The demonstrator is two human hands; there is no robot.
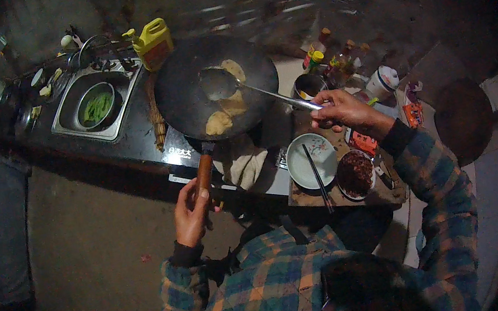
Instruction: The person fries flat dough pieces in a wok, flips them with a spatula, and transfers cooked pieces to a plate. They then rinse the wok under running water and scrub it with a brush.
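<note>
A dark wok point(179, 98) rests over the counter with several pale yellow pieces of food point(218, 123) inside. My left hand point(192, 209) is closed around the wok's wooden handle point(204, 170). In my right hand point(343, 111) is the metal handle of a round ladle or skimmer point(276, 95), whose head lies in the wok among the pieces. Below my right hand, a white flowered bowl point(301, 167) has dark chopsticks point(315, 170) laid across it. Beside it stands a bowl of dark reddish, chopped food point(355, 174).
At the left, a steel sink point(64, 122) holds a basin with green vegetables point(98, 105). A yellow jug point(154, 44) and a straw brush point(157, 120) are left of the wok. Several bottles point(331, 60), a dark pot point(310, 84) and a knife point(383, 177) are at the right.
</note>
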